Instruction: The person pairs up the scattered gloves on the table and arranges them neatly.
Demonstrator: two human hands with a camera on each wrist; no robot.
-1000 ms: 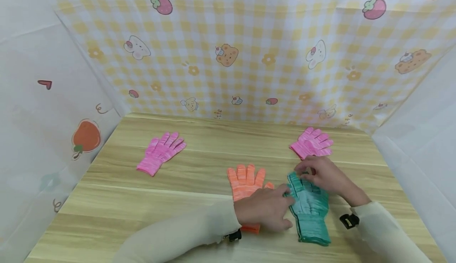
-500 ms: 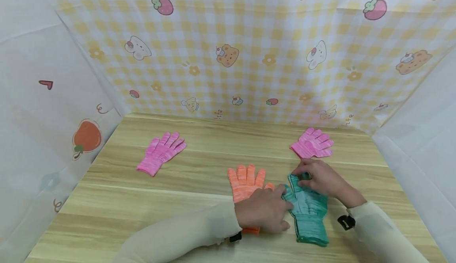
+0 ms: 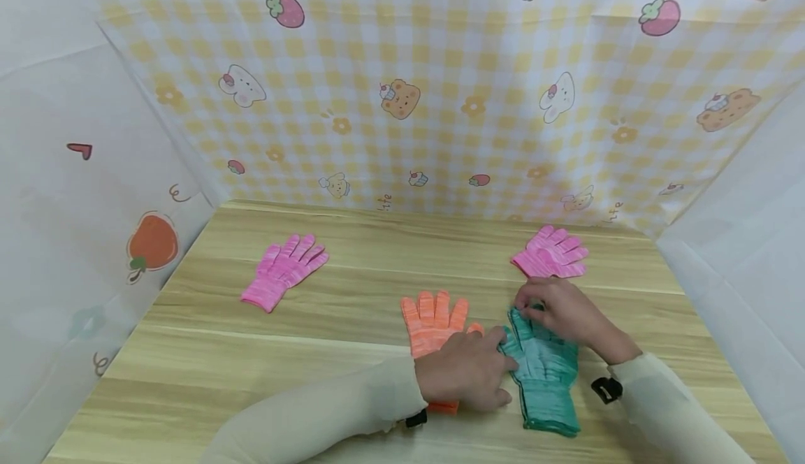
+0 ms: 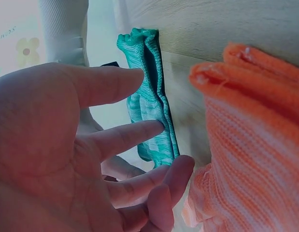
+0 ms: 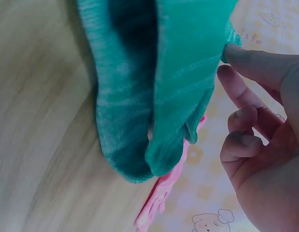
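Note:
A green knit glove [image 3: 548, 380] lies at the right front, its cuff toward me. Two layers show along its side in the right wrist view; I cannot tell whether these are two stacked gloves. My right hand [image 3: 569, 314] pinches a finger end of the green glove [image 5: 231, 41] between thumb and index finger. My left hand [image 3: 465, 370] lies over an orange glove [image 3: 434, 321] and hides its middle. Its fingers are extended, and fingertips [image 4: 156, 126] touch the thumb side of the green glove [image 4: 149, 101].
One pink glove [image 3: 284, 270] lies at the back left of the wooden table [image 3: 207, 359]. A second pink glove [image 3: 550, 251] lies at the back right, just beyond my right hand. A checked cloth [image 3: 440, 52] hangs behind the table, with white sheets at both sides.
My right hand has shifted slightly left along the green glove's finger ends. The green glove's cuff has moved slightly left. My left hand has barely moved; the orange and pink gloves stay put.

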